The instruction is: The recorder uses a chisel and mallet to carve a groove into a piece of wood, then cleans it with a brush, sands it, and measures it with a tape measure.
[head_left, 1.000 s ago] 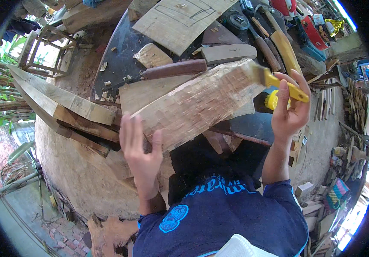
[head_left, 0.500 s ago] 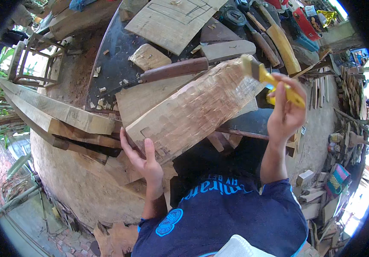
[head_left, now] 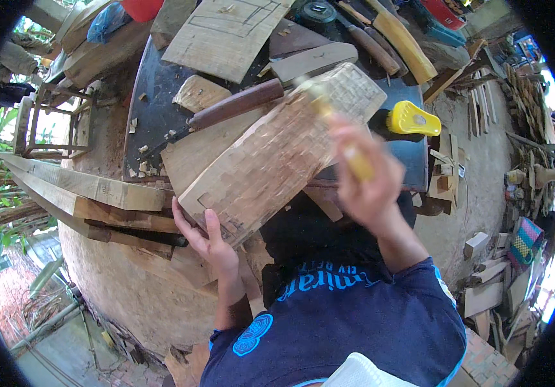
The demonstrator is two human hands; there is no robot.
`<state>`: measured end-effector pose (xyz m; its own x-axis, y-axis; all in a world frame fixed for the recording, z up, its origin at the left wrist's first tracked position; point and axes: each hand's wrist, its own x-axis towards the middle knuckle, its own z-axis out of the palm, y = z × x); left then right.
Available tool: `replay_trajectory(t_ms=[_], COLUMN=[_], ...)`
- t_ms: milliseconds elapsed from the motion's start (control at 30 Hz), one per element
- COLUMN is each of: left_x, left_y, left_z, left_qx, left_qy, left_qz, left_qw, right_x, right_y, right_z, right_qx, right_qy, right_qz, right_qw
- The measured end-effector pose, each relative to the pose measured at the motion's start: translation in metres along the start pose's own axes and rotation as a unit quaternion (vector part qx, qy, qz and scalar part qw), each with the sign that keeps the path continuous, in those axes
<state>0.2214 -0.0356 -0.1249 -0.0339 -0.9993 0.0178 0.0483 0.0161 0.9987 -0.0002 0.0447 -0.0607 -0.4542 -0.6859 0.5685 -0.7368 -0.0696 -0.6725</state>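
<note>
A thick wooden block (head_left: 271, 164) with a chiselled, faceted top face lies slantwise, its far end over the dark worktable. My left hand (head_left: 211, 242) grips its near left end, thumb on top and fingers along the side. In my right hand (head_left: 374, 184) is a paintbrush (head_left: 358, 162) with a yellow handle, blurred by motion. Its bristle end is over the far half of the block; whether it touches I cannot tell. Under the block's left side lies a flat board (head_left: 190, 151). A dark wooden handle (head_left: 237, 104) of a tool rests just beyond.
The dark table (head_left: 155, 80) carries wood chips, a board with pencil lines (head_left: 226, 39), a wood offcut (head_left: 201, 94) and several long-handled tools (head_left: 371, 48). A yellow rounded object (head_left: 414, 119) sits at its right edge. Long curved timbers (head_left: 97, 174) jut out at left.
My right hand has swept the paintbrush left and nearer along the block from its far right end. The view has shifted, and the yellow object at the table edge is now uncovered.
</note>
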Motion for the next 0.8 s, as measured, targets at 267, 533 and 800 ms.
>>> replay_trajectory(t_ms=[267, 533, 800], left_x=[0.0, -0.004, 0.0], left_y=[0.0, 0.004, -0.006], left_z=[0.004, 0.01, 0.009], left_qx=[-0.022, -0.058, 0.042], left_qy=[0.014, 0.043, 0.049], left_qz=[-0.015, -0.022, 0.013], left_qw=[1.0, 0.997, 0.998], right_x=[-0.015, -0.003, 0.015], right_y=[-0.002, 0.028, 0.008], right_z=[-0.006, -0.03, -0.005], right_qx=[0.356, 0.068, 0.306], right_qy=[-0.178, 0.056, -0.036], right_qz=[0.143, 0.062, 0.131], right_qw=[0.906, 0.994, 0.942])
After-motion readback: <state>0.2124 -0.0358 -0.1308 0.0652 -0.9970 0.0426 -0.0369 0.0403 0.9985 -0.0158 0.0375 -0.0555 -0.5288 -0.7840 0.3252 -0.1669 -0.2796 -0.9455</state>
